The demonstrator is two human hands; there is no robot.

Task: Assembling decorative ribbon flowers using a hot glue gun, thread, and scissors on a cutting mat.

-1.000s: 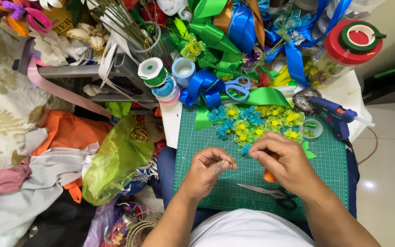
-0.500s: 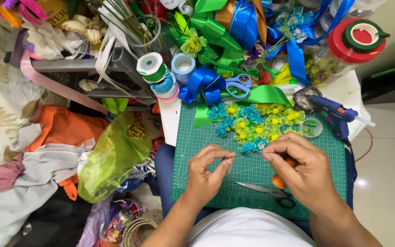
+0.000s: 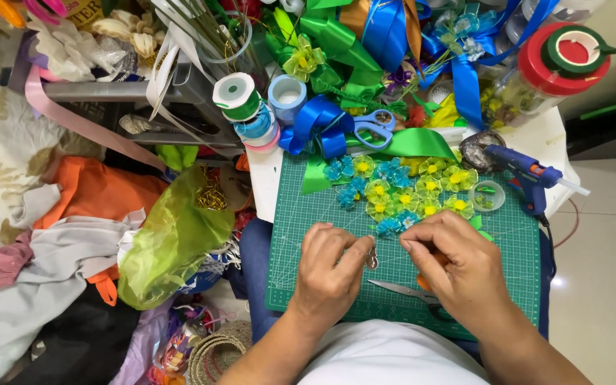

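Note:
My left hand [image 3: 329, 274] rests on the green cutting mat [image 3: 308, 221] and pinches a small clear piece [image 3: 371, 258] between thumb and fingertips. My right hand [image 3: 458, 267] is close beside it, fingers pinched near its thumb, with an orange-handled tool [image 3: 425, 276] tucked under the palm. Just beyond the fingers lies a cluster of small blue and yellow-green ribbon flowers [image 3: 401, 189]. A pair of black-handled scissors [image 3: 411, 294] lies on the mat under my right hand.
A blue glue gun [image 3: 525, 177] and a small clear dish [image 3: 487, 197] sit at the mat's right. Blue-handled scissors [image 3: 368, 128], ribbon spools [image 3: 251, 114], green and blue ribbons and a red-lidded jar [image 3: 554, 68] crowd the back. Fabric and a green organza bag [image 3: 176, 242] lie left.
Both hands have drawn nearer to my body on the mat and closer together. The clear piece is now more visible at my left fingertips. The view has shifted slightly.

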